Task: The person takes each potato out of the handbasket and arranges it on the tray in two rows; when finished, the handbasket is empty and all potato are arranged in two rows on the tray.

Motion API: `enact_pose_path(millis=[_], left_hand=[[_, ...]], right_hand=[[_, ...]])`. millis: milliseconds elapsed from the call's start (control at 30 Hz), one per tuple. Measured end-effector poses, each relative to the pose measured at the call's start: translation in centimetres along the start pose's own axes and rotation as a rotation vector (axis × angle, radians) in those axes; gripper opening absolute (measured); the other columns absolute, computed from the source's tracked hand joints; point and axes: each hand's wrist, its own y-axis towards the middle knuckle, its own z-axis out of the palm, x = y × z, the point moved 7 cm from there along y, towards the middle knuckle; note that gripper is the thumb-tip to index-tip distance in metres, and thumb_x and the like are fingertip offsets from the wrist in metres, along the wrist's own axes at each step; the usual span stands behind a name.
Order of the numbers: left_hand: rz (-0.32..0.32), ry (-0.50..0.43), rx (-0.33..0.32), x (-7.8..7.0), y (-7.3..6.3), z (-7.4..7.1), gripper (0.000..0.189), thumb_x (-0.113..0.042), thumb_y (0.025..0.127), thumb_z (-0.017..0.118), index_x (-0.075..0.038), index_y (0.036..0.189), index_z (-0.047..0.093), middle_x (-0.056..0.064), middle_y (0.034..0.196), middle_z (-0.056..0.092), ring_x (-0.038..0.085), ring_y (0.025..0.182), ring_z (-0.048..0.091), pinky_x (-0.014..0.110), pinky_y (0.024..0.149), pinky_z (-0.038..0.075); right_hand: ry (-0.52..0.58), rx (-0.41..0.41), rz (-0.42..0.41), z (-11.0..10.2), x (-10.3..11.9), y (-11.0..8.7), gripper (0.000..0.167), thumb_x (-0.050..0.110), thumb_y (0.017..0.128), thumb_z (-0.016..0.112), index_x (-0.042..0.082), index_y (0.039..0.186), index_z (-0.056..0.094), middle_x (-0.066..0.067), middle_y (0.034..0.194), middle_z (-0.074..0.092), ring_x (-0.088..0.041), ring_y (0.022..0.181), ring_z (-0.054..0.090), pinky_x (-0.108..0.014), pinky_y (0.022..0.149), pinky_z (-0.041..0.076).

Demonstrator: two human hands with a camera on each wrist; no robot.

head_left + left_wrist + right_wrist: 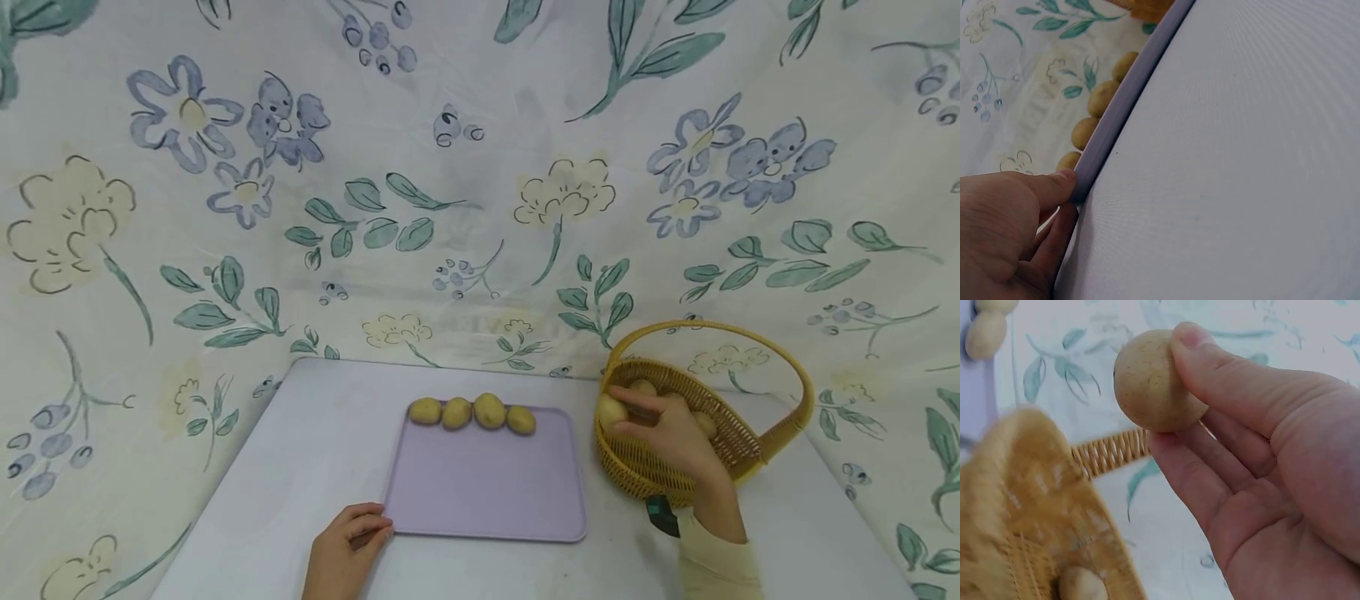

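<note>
Over the wicker basket (720, 402), my right hand (671, 433) pinches a potato (1154, 381) between thumb and fingers. Potatoes lie inside the basket, one of them (1082, 584) visible in the right wrist view. A lilac tray (487, 492) lies flat on the table, with several potatoes (489, 411) in a row along its far edge. At the tray's near left corner, my left hand (348, 546) grips the rim, thumb on top and fingers against the side in the left wrist view.
The basket's tall handle (712, 327) arches above it at the right. A white table (315, 433) carries tray and basket, and a floral cloth (465, 167) hangs behind. A dark device (662, 515) sits at my right wrist.
</note>
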Motion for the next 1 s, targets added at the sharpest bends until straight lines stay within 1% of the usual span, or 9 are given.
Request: enact_pose_path(millis=[100, 167, 300, 433, 567, 700, 767, 933, 1000], left_hand=[[0.012, -0.001, -0.008, -0.2, 0.0, 0.1, 0.019, 0.004, 0.076, 0.085, -0.014, 0.082, 0.079, 0.001, 0.104, 0.074, -0.006, 0.09, 0.066, 0.011, 0.074, 0.062], [0.023, 0.004, -0.016, -0.3, 0.0, 0.1, 0.02, 0.004, 0.076, 0.085, -0.014, 0.081, 0.08, 0.002, 0.104, 0.074, -0.006, 0.09, 0.066, 0.011, 0.074, 0.062], [0.017, 0.003, -0.022, -0.1, 0.0, 0.1, 0.021, 0.005, 0.075, 0.085, -0.015, 0.081, 0.079, 0.0, 0.103, 0.074, -0.006, 0.09, 0.066, 0.011, 0.074, 0.061], [0.019, 0.023, -0.015, 0.0, 0.0, 0.0, 0.021, 0.004, 0.076, 0.085, -0.016, 0.081, 0.079, -0.001, 0.104, 0.074, -0.007, 0.091, 0.066, 0.01, 0.074, 0.061], [0.032, 0.029, -0.025, -0.2, 0.1, -0.2, 0.022, 0.004, 0.075, 0.085, -0.016, 0.081, 0.079, -0.001, 0.103, 0.074, -0.007, 0.091, 0.066, 0.009, 0.074, 0.061], [0.053, 0.011, -0.028, -0.6, 0.1, -0.2, 0.021, 0.005, 0.075, 0.085, -0.015, 0.081, 0.079, 0.001, 0.102, 0.074, -0.007, 0.09, 0.066, 0.009, 0.073, 0.06], [0.057, 0.007, -0.03, -0.6, 0.0, -0.2, 0.021, 0.005, 0.075, 0.085, -0.015, 0.081, 0.079, 0.001, 0.102, 0.074, -0.008, 0.09, 0.065, 0.008, 0.073, 0.06], [0.044, 0.012, -0.032, -0.4, 0.0, -0.2, 0.021, 0.005, 0.075, 0.084, -0.015, 0.081, 0.079, 0.0, 0.102, 0.074, -0.009, 0.089, 0.065, 0.007, 0.073, 0.059], [0.042, 0.013, -0.024, -0.4, 0.0, -0.2, 0.02, 0.005, 0.076, 0.084, -0.014, 0.081, 0.079, 0.001, 0.103, 0.074, -0.008, 0.089, 0.065, 0.007, 0.073, 0.059]], right_hand=[[0.081, 0.023, -0.051, 1.2, 0.9, -0.1, 0.055, 0.026, 0.087, 0.082, 0.013, 0.138, 0.065, -0.015, 0.141, 0.063, 0.009, 0.114, 0.058, -0.009, 0.089, 0.056], [0.117, 0.025, -0.074, 1.8, 1.6, -0.2, 0.054, 0.024, 0.088, 0.081, 0.01, 0.138, 0.065, -0.017, 0.142, 0.062, 0.013, 0.114, 0.057, -0.009, 0.09, 0.056], [0.192, 0.035, -0.071, 2.8, 2.6, -0.2, 0.054, 0.019, 0.087, 0.081, 0.007, 0.137, 0.065, -0.016, 0.145, 0.06, 0.009, 0.116, 0.059, -0.012, 0.093, 0.058], [0.215, 0.048, -0.05, 3.8, 3.3, -0.2, 0.054, 0.02, 0.086, 0.082, 0.008, 0.136, 0.065, -0.012, 0.145, 0.061, 0.005, 0.12, 0.059, -0.012, 0.096, 0.056], [0.28, 0.084, -0.067, 5.3, 4.1, 0.1, 0.056, 0.018, 0.086, 0.082, 0.004, 0.137, 0.064, -0.011, 0.145, 0.061, 0.002, 0.123, 0.059, -0.016, 0.101, 0.055], [0.338, 0.108, -0.099, 6.5, 5.0, 0.4, 0.055, 0.013, 0.085, 0.082, 0.002, 0.135, 0.064, -0.012, 0.145, 0.061, 0.0, 0.124, 0.06, -0.021, 0.103, 0.056], [0.353, 0.119, -0.107, 7.1, 5.5, 0.6, 0.055, 0.012, 0.084, 0.083, 0.003, 0.135, 0.065, -0.012, 0.145, 0.061, -0.004, 0.126, 0.061, -0.024, 0.103, 0.057], [0.344, 0.154, -0.155, 8.9, 6.8, 1.2, 0.055, 0.012, 0.084, 0.083, 0.001, 0.135, 0.064, -0.015, 0.146, 0.06, -0.026, 0.132, 0.059, -0.029, 0.105, 0.056], [0.338, 0.167, -0.175, 9.6, 7.4, 1.4, 0.055, 0.011, 0.084, 0.082, -0.001, 0.135, 0.064, -0.017, 0.145, 0.059, -0.033, 0.133, 0.058, -0.03, 0.105, 0.056]])
